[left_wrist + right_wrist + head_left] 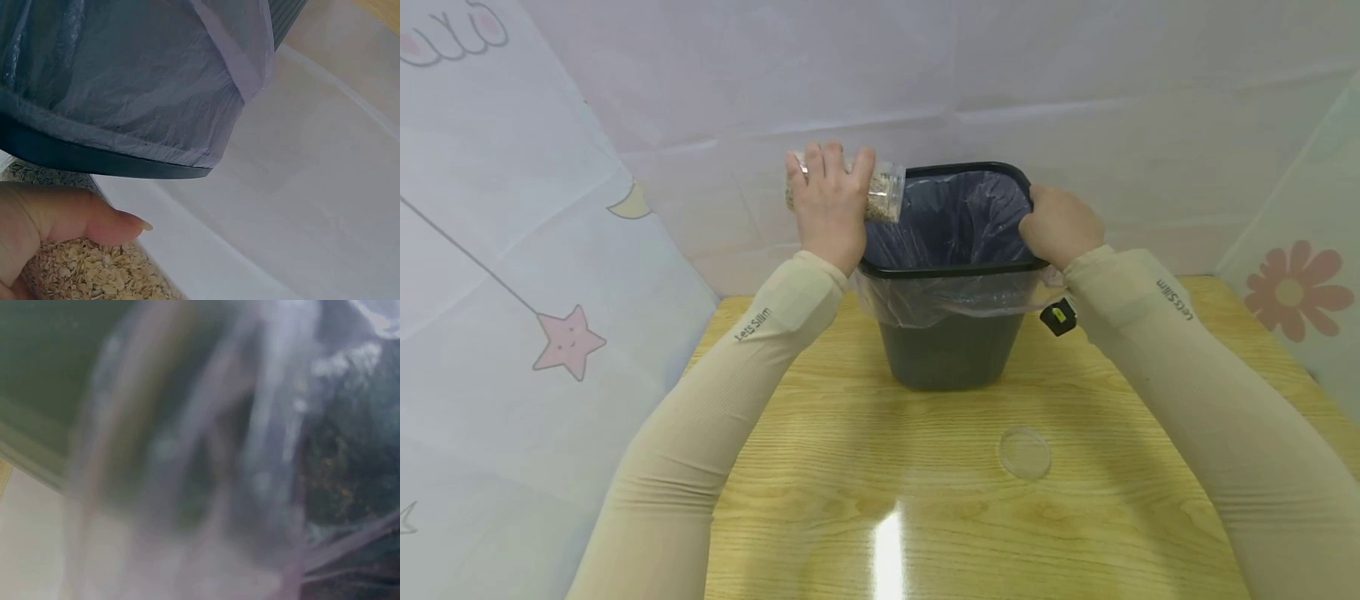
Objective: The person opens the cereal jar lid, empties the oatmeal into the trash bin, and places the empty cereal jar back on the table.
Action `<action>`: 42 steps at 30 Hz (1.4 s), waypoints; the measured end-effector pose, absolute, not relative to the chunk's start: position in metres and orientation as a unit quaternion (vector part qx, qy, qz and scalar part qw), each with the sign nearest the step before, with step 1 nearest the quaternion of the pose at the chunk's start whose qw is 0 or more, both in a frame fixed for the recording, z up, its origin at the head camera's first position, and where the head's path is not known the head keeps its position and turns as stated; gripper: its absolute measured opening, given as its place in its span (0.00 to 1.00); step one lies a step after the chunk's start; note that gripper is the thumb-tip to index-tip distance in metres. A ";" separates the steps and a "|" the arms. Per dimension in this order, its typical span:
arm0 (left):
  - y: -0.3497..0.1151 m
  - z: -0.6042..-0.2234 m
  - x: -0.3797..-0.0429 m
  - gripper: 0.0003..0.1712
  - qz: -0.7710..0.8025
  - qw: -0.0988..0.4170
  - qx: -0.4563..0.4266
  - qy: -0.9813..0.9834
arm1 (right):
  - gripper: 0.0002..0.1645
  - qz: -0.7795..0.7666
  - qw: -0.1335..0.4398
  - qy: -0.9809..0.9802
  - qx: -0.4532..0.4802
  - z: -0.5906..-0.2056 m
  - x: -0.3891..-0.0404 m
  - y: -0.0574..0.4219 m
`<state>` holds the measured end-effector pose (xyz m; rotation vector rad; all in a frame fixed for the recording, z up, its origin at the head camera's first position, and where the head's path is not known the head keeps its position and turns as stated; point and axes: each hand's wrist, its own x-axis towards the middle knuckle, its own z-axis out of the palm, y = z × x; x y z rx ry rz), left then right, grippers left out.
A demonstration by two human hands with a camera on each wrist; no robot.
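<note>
A clear jar [887, 190] of rolled oats [103, 269] lies tipped on its side at the left rim of a dark trash bin [947, 350], its open mouth facing the bin. My left hand [831, 208] grips the jar from above, fingers spread over its far side; the left wrist view shows the thumb along it. A thin translucent bag [958, 218] lines the bin and folds over its rim. At the bin's right rim, my right hand [1063, 223] grips the edge with curled fingers. The right wrist view is mostly blurred bag, with a few pale specks inside.
A round clear lid [1025, 452] lies flat on the wooden table [850, 467] in front of the bin. Right of the bin sits a small black object [1058, 317] with a yellow-green mark. Printed cloth walls [760, 75] stand behind and at both sides.
</note>
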<state>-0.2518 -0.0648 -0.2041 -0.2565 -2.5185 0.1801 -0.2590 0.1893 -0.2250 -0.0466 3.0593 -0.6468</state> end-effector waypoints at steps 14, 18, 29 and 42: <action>-0.067 -0.206 -0.252 0.40 0.063 0.302 -0.096 -0.946 | 0.36 -0.207 0.006 0.978 -0.017 -0.226 -0.259 0.189; -0.067 -0.207 -0.252 0.39 0.063 0.304 -0.099 -0.945 | 0.36 -0.207 0.008 0.978 -0.015 -0.226 -0.259 0.189; -0.065 -0.209 -0.250 0.36 0.070 0.332 -0.109 -0.934 | 0.37 -0.207 0.007 0.978 -0.017 -0.227 -0.260 0.190; -0.066 -0.210 -0.250 0.37 0.069 0.322 -0.108 -0.938 | 0.37 -0.206 0.009 0.978 -0.015 -0.226 -0.261 0.189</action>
